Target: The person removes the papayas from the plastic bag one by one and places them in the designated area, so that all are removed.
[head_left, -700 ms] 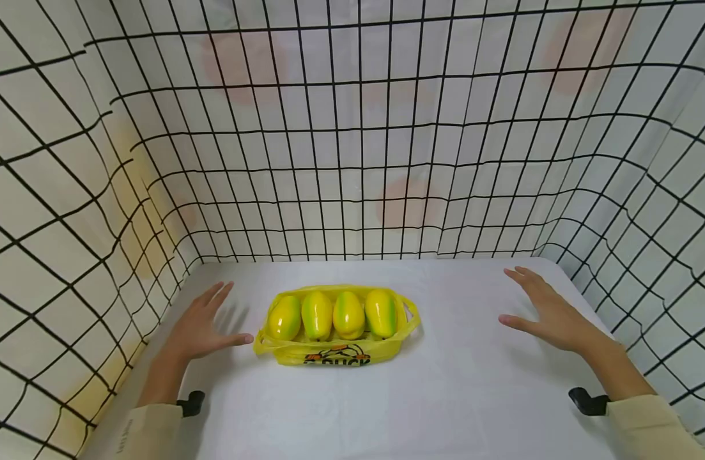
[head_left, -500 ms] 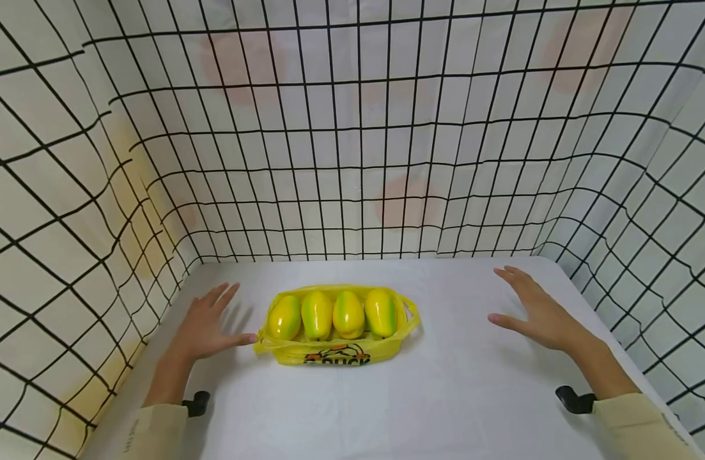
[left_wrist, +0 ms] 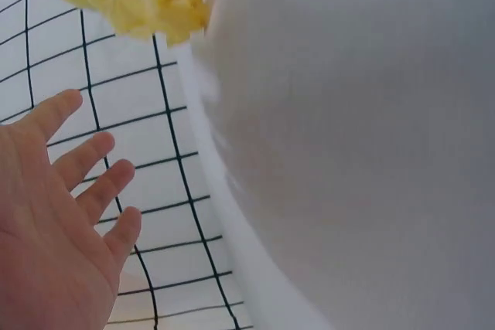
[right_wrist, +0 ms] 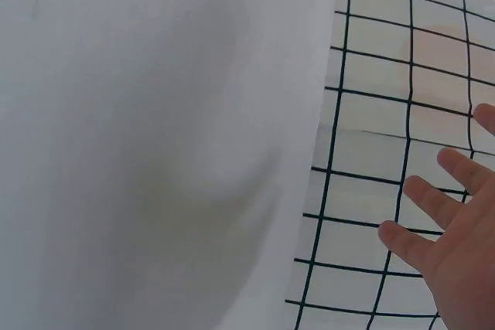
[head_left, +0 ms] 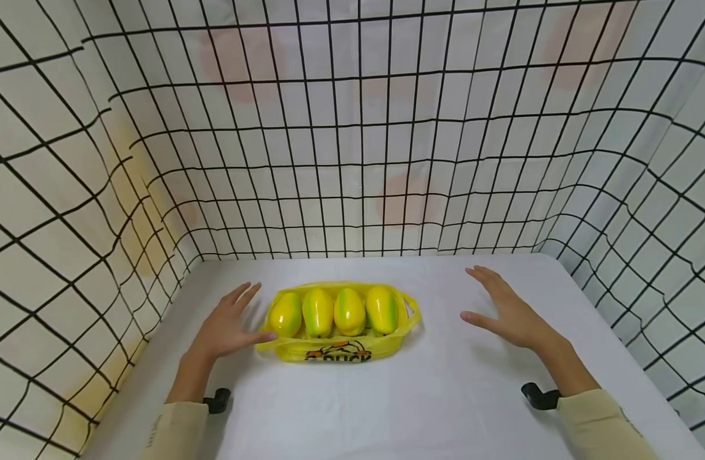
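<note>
A yellow plastic bag (head_left: pixel 381 348) with black lettering lies on the white table, its mouth spread wide. Several yellow-green mangoes (head_left: pixel 317 313) sit in a row inside it. My left hand (head_left: pixel 222 329) is at the bag's left end, fingers spread and thumb overlapping the bag's edge in the head view; whether it touches cannot be told. In the left wrist view a gap shows between the left hand (left_wrist: pixel 54 229) and the bag (left_wrist: pixel 178 17). Well to the right of the bag, my right hand (head_left: pixel 513 316) hovers with fingers extended, holding nothing.
Black wire grid panels (head_left: pixel 360 160) backed by white cloth stand behind and on both sides of the white table (head_left: pixel 352 409). A small black wrist device (head_left: pixel 218 400) sits at the left cuff, and another black device (head_left: pixel 541 396) at the right.
Both hands have moved inward toward the bag, the right one farther. The left thumb now overlaps the bag's left end. The bag and mangoes have stayed in place.
</note>
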Demonstrator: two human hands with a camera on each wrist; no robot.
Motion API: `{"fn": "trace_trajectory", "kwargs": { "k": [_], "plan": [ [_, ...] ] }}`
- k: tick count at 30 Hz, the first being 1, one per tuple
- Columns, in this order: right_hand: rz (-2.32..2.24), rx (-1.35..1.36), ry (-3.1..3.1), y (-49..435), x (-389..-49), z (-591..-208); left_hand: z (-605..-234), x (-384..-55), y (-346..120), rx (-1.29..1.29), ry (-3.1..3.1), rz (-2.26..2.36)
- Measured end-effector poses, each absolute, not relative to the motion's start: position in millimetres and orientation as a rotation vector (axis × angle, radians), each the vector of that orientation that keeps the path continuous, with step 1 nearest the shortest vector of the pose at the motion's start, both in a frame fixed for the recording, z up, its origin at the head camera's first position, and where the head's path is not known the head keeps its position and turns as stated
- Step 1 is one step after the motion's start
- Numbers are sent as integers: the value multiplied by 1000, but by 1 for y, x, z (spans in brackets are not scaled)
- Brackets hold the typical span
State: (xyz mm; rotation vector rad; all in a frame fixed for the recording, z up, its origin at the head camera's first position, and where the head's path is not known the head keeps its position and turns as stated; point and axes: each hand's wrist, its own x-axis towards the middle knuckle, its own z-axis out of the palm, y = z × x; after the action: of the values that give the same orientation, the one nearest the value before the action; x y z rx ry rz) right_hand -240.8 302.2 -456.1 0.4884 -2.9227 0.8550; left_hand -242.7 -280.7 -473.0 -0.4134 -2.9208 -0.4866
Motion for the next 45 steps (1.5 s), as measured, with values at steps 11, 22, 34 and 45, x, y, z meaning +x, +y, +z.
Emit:
{"fn": "trace_trajectory", "kwargs": {
  "k": [11,22,34,45],
  "plan": [
    [1053,461,-2857,264,-245,-464,-482,-247,-260,-426,-2909,-583],
    [1231,564,-2772,228,-247,-466,-482,-246,-240,-367,-2962,-669],
    [1386,612,-2773,179,-249,-467,-493,-250,-231,-317,-2968,-801],
    [1422,463,-2813,152,-251,-484,-502,-253,-231,-280,-2976,-888]
  ]
}}
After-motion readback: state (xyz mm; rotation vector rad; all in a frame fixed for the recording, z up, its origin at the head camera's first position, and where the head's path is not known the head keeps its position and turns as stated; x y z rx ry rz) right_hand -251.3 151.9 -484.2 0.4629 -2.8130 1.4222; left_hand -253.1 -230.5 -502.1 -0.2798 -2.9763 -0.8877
